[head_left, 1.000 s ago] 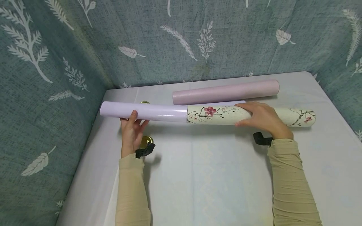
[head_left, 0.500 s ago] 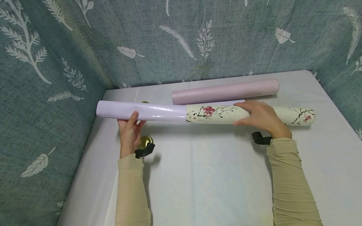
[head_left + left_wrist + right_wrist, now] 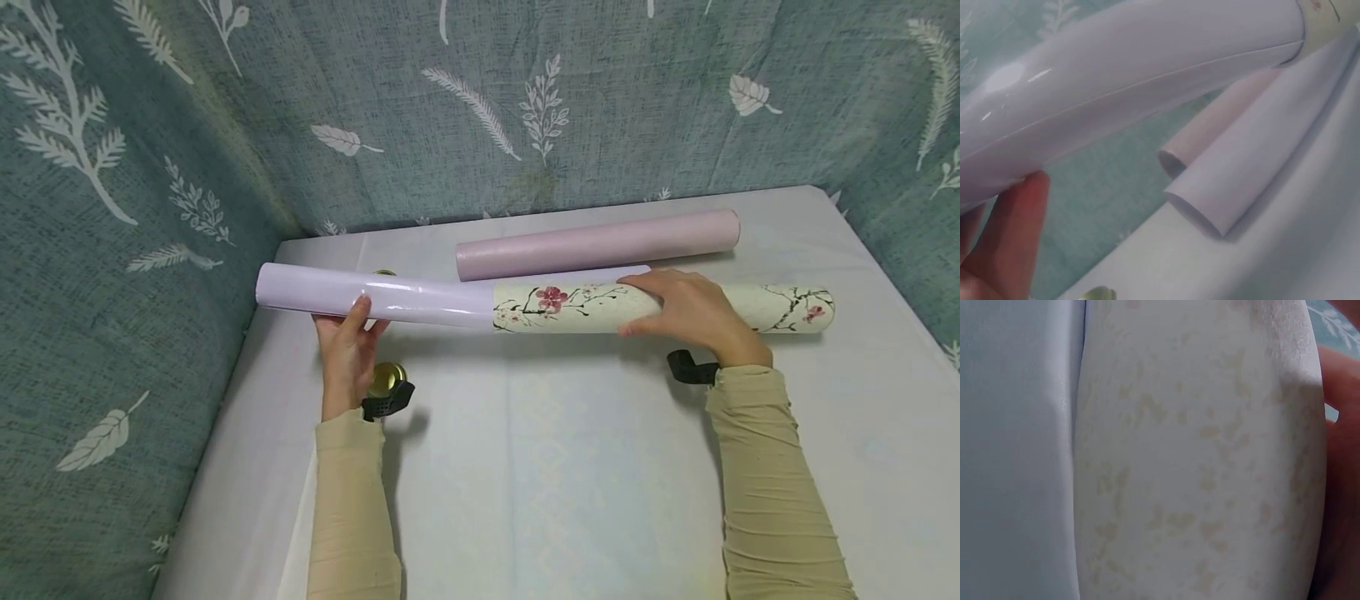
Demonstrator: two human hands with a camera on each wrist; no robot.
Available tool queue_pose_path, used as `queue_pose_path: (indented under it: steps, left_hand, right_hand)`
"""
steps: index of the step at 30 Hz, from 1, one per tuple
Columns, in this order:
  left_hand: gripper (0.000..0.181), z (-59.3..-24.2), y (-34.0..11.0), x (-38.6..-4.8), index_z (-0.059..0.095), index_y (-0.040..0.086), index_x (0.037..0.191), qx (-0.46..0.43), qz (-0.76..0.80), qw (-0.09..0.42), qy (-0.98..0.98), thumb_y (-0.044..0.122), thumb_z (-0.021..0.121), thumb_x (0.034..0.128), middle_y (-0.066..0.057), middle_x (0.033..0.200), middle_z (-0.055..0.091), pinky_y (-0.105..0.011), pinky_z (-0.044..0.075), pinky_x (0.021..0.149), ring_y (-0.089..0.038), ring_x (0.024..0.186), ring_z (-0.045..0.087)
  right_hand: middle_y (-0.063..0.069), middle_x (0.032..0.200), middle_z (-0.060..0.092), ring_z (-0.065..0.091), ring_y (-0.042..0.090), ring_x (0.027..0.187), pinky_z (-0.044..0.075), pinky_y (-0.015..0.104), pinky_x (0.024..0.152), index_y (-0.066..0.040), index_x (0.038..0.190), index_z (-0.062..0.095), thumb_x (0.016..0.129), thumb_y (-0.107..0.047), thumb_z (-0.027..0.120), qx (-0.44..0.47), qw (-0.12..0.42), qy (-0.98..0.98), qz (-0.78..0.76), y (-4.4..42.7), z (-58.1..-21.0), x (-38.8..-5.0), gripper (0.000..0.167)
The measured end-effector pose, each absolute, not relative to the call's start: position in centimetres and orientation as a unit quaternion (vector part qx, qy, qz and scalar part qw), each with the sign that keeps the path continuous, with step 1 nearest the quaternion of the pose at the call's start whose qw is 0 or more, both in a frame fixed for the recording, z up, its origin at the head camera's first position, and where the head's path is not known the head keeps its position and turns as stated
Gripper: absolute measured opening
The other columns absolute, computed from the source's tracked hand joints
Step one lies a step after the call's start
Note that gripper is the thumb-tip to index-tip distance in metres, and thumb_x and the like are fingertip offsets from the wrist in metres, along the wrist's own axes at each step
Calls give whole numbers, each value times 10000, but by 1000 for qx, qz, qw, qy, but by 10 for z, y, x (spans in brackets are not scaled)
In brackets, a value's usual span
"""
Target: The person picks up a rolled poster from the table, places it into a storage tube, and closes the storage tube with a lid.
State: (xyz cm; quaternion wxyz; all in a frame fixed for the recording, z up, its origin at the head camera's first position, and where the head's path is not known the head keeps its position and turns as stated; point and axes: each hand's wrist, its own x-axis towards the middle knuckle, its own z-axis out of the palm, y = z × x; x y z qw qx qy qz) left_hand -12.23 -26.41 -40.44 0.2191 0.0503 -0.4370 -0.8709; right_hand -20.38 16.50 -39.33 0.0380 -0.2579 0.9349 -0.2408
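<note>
A: Starting on the left, a teal fabric curtain with white leaf prints [image 3: 247, 167] stands behind, and here's a glossy pale lilac paper roll [image 3: 397, 297], up over the white-covered tabletop [image 3: 600, 483]!

B: Who's got it?

A: The left hand [image 3: 347, 354] has it, thumb on the near side, fingers underneath, a firm grasp. A khaki sleeve [image 3: 352, 500] runs down from the wrist, with a small black wrist device [image 3: 387, 402] alongside.

B: And that glint?

A: A shiny round gold-coloured object [image 3: 385, 379], right by the wrist! A second gold-coloured object [image 3: 384, 272] peeks out beyond the roll, mostly hidden.

B: Moving to the middle?

A: The lilac roll meets a cream paper roll with pink blossoms and dark branches [image 3: 562, 312], end to end in one long line. Which one sits inside the other, I can't tell.

B: Anything on the far side?

A: Two more! Another pale lilac roll [image 3: 1266, 156] lies on the tabletop, just behind the cream one, its open end facing left. Farther back rests a dusty pink roll [image 3: 597, 245], slanting slightly.

B: And on the right?

A: The right hand [image 3: 697, 312] comes over the top, clasping the cream roll between thumb and fingers!
</note>
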Motion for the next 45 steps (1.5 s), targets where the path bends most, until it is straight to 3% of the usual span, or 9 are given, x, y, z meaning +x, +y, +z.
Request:
queue_pose_path:
  steps: [5,10,15,19,22,30,36,41,45]
  left_hand:
    - [470,-406,-268,-121,325,151,1233,57,-878,206,-428,251,595,861,-124,1152,443,-411,468,787,-272,1014,514]
    - [497,-409,-277,-121,339,134,1210,88,-875,184,-439,468,489,874,-103,1138,438,-379,449,791,-244,1010,500]
    - [451,-415,-285,-119,361,131,1213,106,-864,193,-453,286,594,859,-95,1142,438,-370,433,810,-233,1022,490]
    - [656,-418,-291,-119,262,232,1272,131,-846,230,-462,86,678,786,-91,1189,373,-368,411,859,-233,1069,454]
    - [764,-418,-295,-118,199,272,1278,145,-837,258,-460,25,696,753,-98,1204,331,-376,410,866,-243,1073,439]
    - [647,-419,-301,-109,249,266,1281,196,-823,264,-463,251,677,795,-84,1224,354,-361,422,854,-226,1067,460]
    - [747,-419,-305,-106,229,326,1297,232,-816,253,-465,173,720,754,-73,1243,332,-371,455,819,-251,1056,483]
    - [720,-419,-309,-106,293,225,1286,229,-811,245,-480,139,740,729,-64,1240,353,-378,422,867,-228,1079,455]
    - [663,-418,-312,-103,324,209,1293,233,-805,234,-493,236,713,758,-60,1238,365,-390,381,909,-213,1092,440]
  right_hand:
    - [-3,1247,515,440,235,1160,338,456,906,-271,1254,512,596,-626,692,-266,49,934,-231,164,-395,-204,769]
    - [-30,1232,521,452,216,1139,353,442,893,-285,1249,514,594,-626,694,-269,68,934,-223,161,-398,-204,761]
    - [-50,1218,533,475,205,1116,375,443,869,-308,1244,518,586,-632,694,-279,75,934,-211,157,-403,-204,753]
    - [-65,1206,540,490,195,1098,385,439,854,-309,1232,528,585,-644,684,-288,80,933,-201,155,-407,-205,745]
    - [-51,1208,539,490,202,1098,386,446,849,-296,1229,533,577,-667,669,-290,86,933,-196,153,-408,-205,762]
    - [-59,1202,541,516,217,1054,404,451,809,-294,1231,529,590,-651,675,-292,99,932,-192,149,-409,-204,748]
    - [-58,1194,549,522,226,1049,406,454,800,-301,1221,534,589,-648,677,-296,98,931,-190,147,-410,-204,735]
    - [-57,1190,553,526,235,1045,408,455,799,-289,1221,539,590,-622,695,-292,95,933,-188,147,-411,-205,731]
    - [-37,1210,543,519,254,1055,402,462,811,-277,1244,520,594,-623,692,-289,95,935,-183,147,-410,-205,757]
